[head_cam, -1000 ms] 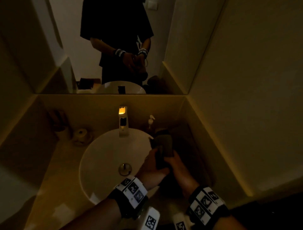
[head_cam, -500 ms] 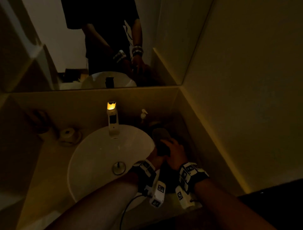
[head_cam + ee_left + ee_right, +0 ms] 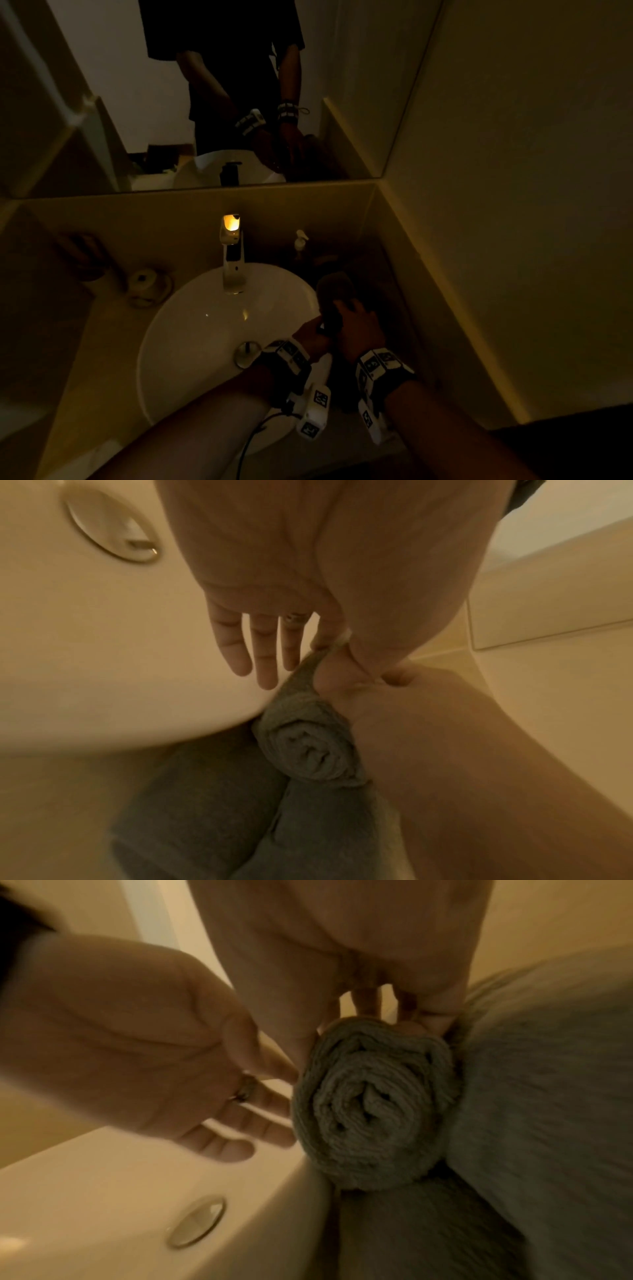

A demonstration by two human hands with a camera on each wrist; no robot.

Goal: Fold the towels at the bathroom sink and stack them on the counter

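The soft, light rolled towel (image 3: 373,1107) sits beside the sink (image 3: 191,329) on other towels (image 3: 205,818), right hand (image 3: 342,947) gripping its top, left hand (image 3: 274,561) seemingly pinching 1 loose edge, other fingers straight; best cupped around its middle.

A pale counter (image 3: 85,342) holds a round white sink (image 3: 191,342) with a tap (image 3: 233,267) behind it. Dark rolled towels (image 3: 334,291) lie to the right of the sink. A soap bottle (image 3: 300,241) stands at the back.

A dim bathroom: round basin (image 3: 191,329), faucet (image 3: 233,263), wall mirror (image 3: 137,102) (soap pump (image 3: 300,240) nearby)
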